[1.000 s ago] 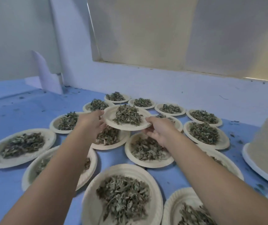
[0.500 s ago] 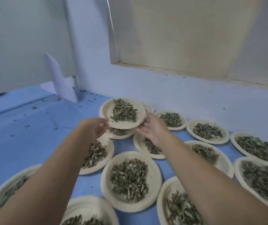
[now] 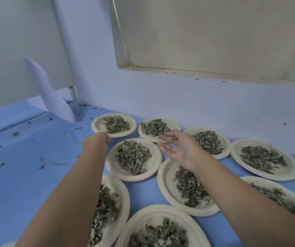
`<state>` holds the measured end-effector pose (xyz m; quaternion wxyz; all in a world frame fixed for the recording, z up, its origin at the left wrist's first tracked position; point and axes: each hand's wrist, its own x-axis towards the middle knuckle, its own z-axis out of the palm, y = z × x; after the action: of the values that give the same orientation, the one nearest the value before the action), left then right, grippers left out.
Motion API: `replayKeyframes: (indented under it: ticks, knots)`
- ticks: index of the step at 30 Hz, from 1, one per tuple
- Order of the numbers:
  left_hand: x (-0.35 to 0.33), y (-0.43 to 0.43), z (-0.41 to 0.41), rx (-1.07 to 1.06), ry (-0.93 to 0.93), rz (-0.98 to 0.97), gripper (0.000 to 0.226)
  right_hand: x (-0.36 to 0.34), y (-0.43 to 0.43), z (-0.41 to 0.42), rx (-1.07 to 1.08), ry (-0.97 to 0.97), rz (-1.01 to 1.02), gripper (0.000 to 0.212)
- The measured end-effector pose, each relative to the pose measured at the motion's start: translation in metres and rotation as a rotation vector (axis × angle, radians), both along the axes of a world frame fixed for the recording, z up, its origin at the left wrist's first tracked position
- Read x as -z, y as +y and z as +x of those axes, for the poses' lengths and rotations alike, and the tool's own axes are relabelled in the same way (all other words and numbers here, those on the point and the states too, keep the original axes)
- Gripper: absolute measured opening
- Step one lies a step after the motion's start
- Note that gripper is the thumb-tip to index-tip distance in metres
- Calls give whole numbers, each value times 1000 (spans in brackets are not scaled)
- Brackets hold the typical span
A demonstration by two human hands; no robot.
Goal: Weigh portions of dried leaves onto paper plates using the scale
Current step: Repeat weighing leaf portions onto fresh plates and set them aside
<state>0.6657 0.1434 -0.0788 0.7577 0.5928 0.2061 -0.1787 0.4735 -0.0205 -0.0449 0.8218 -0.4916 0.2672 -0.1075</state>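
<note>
Blue table (image 3: 27,175) packed with paper plates (image 3: 239,163) of dried leaves (image 3: 134,155). The nearest ones are cut off at the bottom or half hidden under the forearms (image 3: 75,193). The far-left plate (image 3: 96,126) sits near the table's back edge. The left hand (image 3: 96,142) is at its near rim with the fingertips hidden, so I can't tell if it's gripping. The right hand (image 3: 178,148) hovers flat and empty, fingers apart, just right of that plate.

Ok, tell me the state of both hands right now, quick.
Left hand: pinches the near rim of the far plate of dried leaves.
Right hand: open, fingers straight, holding nothing.
</note>
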Motion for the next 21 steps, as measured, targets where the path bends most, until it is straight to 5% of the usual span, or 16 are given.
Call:
replayKeyframes:
  ticks: [3, 6, 12, 21]
  knots:
    - [7, -6, -1, 48, 23, -24, 11, 9, -4, 8, -2, -14, 22, 12]
    - [4, -6, -5, 154, -1, 42, 34, 13, -4, 13, -22, -33, 25, 8]
    - [-12, 13, -3, 127, 6, 114, 36, 17, -7, 9, -6, -59, 22, 7]
    - [-10, -7, -10, 95, -56, -176, 29, 10, -21, -1, 21, -103, 9, 13]
